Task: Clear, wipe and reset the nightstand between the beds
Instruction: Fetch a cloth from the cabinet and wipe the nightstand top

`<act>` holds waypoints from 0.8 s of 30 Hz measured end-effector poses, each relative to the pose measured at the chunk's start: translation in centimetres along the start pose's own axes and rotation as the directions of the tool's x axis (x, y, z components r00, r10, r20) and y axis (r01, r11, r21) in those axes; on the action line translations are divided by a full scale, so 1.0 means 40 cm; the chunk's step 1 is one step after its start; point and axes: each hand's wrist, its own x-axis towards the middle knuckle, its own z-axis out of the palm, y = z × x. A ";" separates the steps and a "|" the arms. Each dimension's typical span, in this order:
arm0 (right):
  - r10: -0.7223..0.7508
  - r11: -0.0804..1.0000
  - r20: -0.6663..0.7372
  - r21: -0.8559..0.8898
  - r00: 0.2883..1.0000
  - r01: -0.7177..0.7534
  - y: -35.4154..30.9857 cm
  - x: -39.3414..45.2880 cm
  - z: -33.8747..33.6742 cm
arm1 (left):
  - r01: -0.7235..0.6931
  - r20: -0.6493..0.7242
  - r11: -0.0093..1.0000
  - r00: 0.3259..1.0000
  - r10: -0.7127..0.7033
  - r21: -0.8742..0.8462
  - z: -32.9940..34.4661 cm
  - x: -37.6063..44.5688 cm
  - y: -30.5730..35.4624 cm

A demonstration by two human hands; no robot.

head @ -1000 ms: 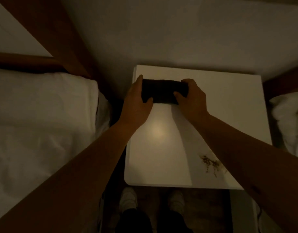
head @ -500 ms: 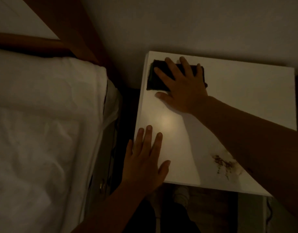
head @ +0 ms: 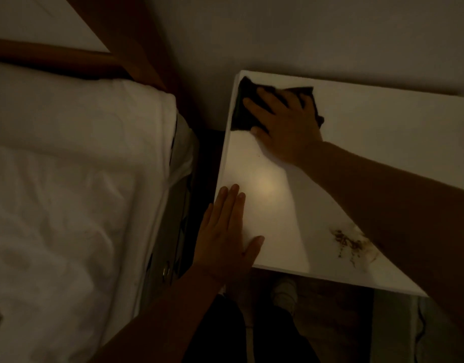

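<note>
- The right hand (head: pixel 286 124) lies flat on a dark cloth (head: pixel 245 111), fingers spread and straight, pressing it onto the far left corner of the white nightstand (head: pixel 382 142).
- The cloth spreads out from under the palm: one corner reaches toward the back edge of the top, another part shows past the hand on its right side. Its shape is blurred.
- The right forearm crosses the nightstand top on a slant from the lower right of the head view.
- The left hand (head: pixel 225 234) rests palm down on the near left corner of the nightstand, fingers straight and together, thumb held out to the side; it holds nothing.
- Near the front right of the top, just beside the right forearm, there is a brownish smear (head: pixel 348 242), well apart from the cloth.
- A soft patch of light glows on the top between the two hands.
- To the left stands a bed with white bedding (head: pixel 68 192) and a wooden headboard (head: pixel 55 58), separated from the nightstand by a dark gap.
- Below the front edge, the person's dark trousers and a pale shoe (head: pixel 284 292) show above the floor.
</note>
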 end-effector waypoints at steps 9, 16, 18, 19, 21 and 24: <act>-0.078 0.980 -0.059 0.179 0.995 0.088 -0.208 -0.329 0.023 | 0.090 -0.137 0.737 0.961 -0.242 -0.670 -0.049 0.015 0.014; -0.195 0.912 -0.171 0.332 0.966 0.242 -0.333 -0.496 0.046 | 0.227 0.010 0.887 0.970 -0.243 -0.403 -0.121 0.158 0.004; -0.342 0.867 -0.151 0.330 0.927 0.374 -0.339 -0.524 0.038 | 0.124 0.119 0.954 0.988 -0.095 -0.274 -0.109 0.199 0.029; -0.398 0.848 -0.123 0.328 0.909 0.416 -0.333 -0.535 0.030 | 0.058 0.149 0.978 0.988 -0.029 -0.198 -0.097 0.212 0.039; -0.418 0.823 -0.105 0.378 0.902 0.425 -0.296 -0.543 0.008 | -0.063 0.167 0.998 0.984 0.065 -0.012 -0.069 0.221 0.047; -0.257 0.845 -0.092 0.462 0.962 0.270 -0.181 -0.524 -0.045 | -0.123 0.135 0.964 0.986 0.094 0.234 -0.033 0.213 0.044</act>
